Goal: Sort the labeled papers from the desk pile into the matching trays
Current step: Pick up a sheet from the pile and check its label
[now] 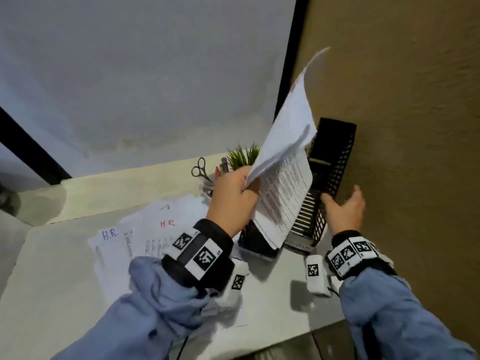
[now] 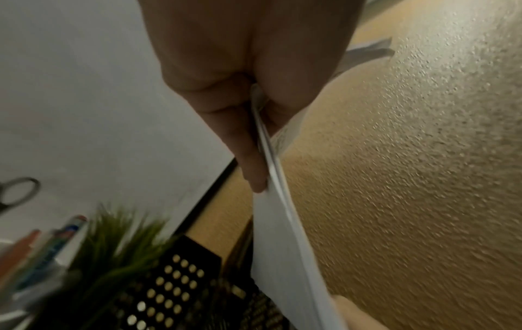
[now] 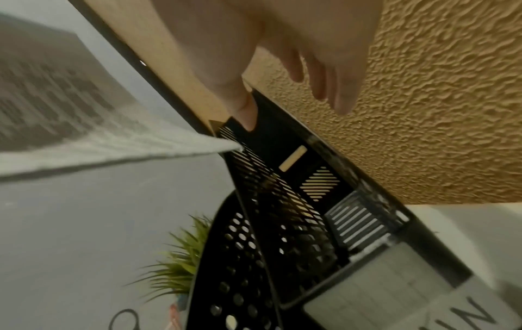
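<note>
Desk; papers between left fingers.

Textured tan wall, white desk

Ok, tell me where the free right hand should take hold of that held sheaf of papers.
Judging by its pose, take the lower right long edge of the sheaf, coming from the right. The left hand pinches its left edge, and the top flops loose. The right hand hangs open beside it.

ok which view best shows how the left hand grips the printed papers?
Left wrist: the left hand pinches the white printed paper sheets edge-on between thumb and fingers. The head view shows the whole sheaf raised over the black perforated trays, grip half hidden. The right wrist view shows only a blurred page, no left hand.
</note>
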A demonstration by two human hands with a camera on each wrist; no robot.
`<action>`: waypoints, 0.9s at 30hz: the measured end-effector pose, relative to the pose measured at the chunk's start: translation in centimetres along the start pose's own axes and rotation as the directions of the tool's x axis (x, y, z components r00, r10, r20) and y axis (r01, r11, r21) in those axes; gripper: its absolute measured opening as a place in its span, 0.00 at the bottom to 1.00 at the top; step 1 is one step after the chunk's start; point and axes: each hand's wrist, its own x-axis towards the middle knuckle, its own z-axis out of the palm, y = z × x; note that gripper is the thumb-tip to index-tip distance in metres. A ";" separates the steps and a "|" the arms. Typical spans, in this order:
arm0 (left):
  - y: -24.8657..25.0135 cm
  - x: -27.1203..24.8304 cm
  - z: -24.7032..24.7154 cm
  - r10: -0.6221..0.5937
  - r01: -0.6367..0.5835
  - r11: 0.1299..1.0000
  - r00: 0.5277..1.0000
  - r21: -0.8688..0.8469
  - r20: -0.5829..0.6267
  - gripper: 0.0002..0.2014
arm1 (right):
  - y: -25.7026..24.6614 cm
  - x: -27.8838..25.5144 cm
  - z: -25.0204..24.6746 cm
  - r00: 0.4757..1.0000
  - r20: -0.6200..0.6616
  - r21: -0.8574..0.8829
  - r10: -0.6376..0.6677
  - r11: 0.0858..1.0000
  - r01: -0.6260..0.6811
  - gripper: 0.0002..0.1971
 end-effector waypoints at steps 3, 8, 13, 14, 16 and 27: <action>0.2 0.9 3.9 0.043 -0.046 0.997 0.998 0.067 0.040 0.12 | 0.8 1.0 0.5 0.991 0.128 -0.121 0.040 0.992 -0.024 0.29; -0.7 1.7 10.0 0.050 -0.060 0.988 0.996 0.141 0.073 0.21 | 1.1 1.5 0.6 0.986 0.165 -0.239 -0.017 0.969 0.057 0.15; -1.5 3.2 14.2 -0.103 0.093 0.989 0.991 0.116 0.086 0.20 | 1.8 1.8 0.8 0.986 0.152 -0.209 0.068 0.977 -0.035 0.13; -1.6 3.4 14.8 -0.145 0.131 0.984 0.983 0.122 0.115 0.20 | 2.0 1.7 0.6 0.985 0.143 -0.174 0.094 0.982 -0.069 0.13; -2.1 3.5 16.1 -0.232 0.200 0.964 0.955 0.177 0.185 0.16 | 2.3 1.6 0.5 0.987 0.143 -0.149 0.069 0.988 -0.048 0.18; -4.8 3.5 16.2 -0.304 0.254 0.941 0.924 0.222 0.231 0.15 | 3.3 1.7 0.5 0.981 0.188 -0.184 -0.051 0.979 0.086 0.23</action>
